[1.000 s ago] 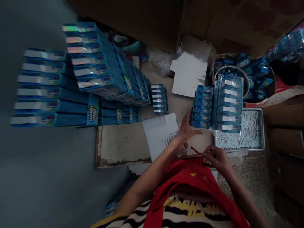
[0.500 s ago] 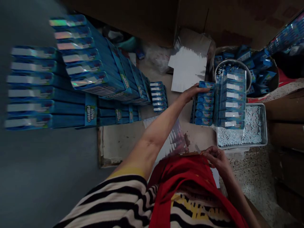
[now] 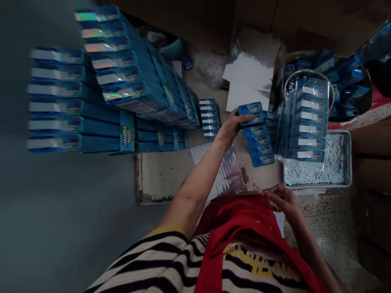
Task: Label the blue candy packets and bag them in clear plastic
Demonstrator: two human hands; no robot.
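My left hand is closed around the upper end of a column of small blue boxes, its thumb lying over the second box. The column slants, its lower boxes further right. More blue boxes stand just behind it. My right hand is near the front of the red apron, fingers pinched together on something too small to make out. To the right of the column, wrapped blue boxes with white labels rest over a round metal bowl and a metal tray of small pale pellets.
Tall stacks of blue packs fill the left side. A short blue stack stands near my left wrist. White card lies at the back. A container of loose blue boxes is at the back right, and cardboard surrounds the work surface.
The column of blue boxes has come left and tilted out of its row, with my left hand now around its top. My right hand has barely moved. The view has shifted slightly.
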